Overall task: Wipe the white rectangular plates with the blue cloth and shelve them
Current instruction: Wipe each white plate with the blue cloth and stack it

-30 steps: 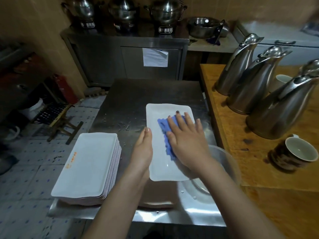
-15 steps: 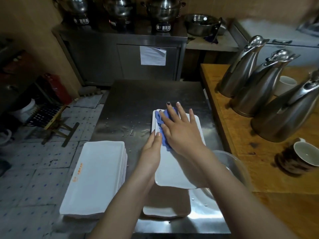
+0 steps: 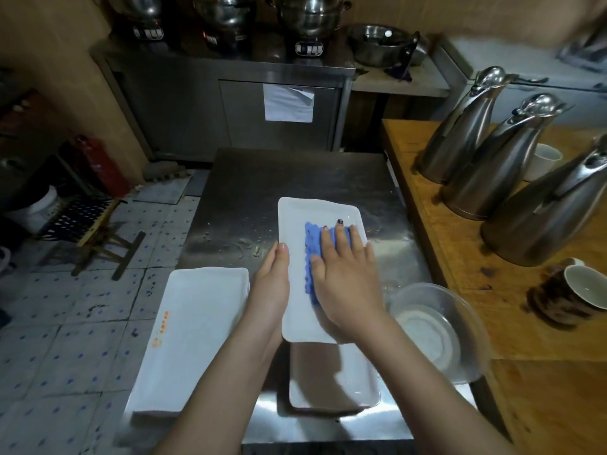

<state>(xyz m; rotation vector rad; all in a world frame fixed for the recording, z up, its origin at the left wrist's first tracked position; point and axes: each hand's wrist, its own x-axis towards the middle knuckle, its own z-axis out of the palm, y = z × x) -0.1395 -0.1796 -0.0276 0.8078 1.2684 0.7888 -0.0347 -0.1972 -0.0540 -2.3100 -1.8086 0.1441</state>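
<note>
Plate: white rectangular plate [image 3: 297,323] lies on the steel table [image 3: 279,178]; tiled floor [image 3: 82,323] to the left.
Hands: right hand [image 3: 348,284] is flat, pressing the blue cloth [image 3: 312,247] onto the plate; left hand [image 3: 272,290], fingers straight, steadies its left edge.
Change: cloth slid from the far-left corner toward the middle.
Around: plate stack [image 3: 197,323] to the left, glass bowl [image 3: 437,323] to the right.

White plate [image 3: 297,284], blue cloth [image 3: 312,244], silver steel surface [image 3: 262,178], pale floor tiles [image 3: 65,323] with blue dots.

steel table [image 3: 295,178] | left: plate stack [image 3: 193,336] | front: plate [image 3: 354,382], maybe several | right: clear bowl [image 3: 437,330]
</note>
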